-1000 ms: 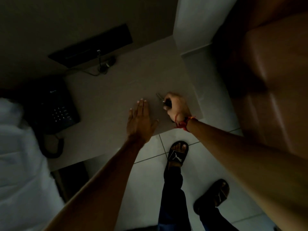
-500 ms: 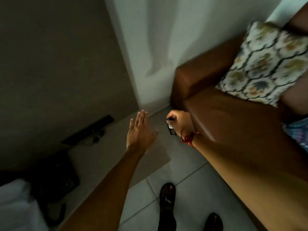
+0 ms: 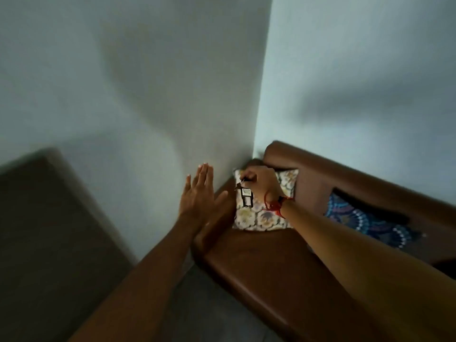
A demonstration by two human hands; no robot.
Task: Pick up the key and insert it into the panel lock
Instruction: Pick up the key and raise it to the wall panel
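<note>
Fig.: head view, dim room, frame slightly blurred. I see the right hand [image 3: 261,185] raised in front of a patterned cushion [image 3: 259,218], fingers curled & pinched at the tips on a small key [image 3: 243,180]; the blade itself is too small/blurred for me to make out properly. A black tag w/ a pale label [image 3: 247,197] hangs down from the pinch, just beside the wrist, which carries a red thread band [image 3: 276,206]. The left hand [image 3: 201,196] is flat & fully spread, fingers together pointing up, thumb out to the side, holding nothing; it sits close to the white wall [image 3: 148,95], but I can't tell if it touches. Cushion stands in the corner of a brown sofa [image 3: 246,267], against the backrest. A blue patterned cloth [image 3: 365,223] lies further right on the seat. No lock visible to me in this view.
</note>
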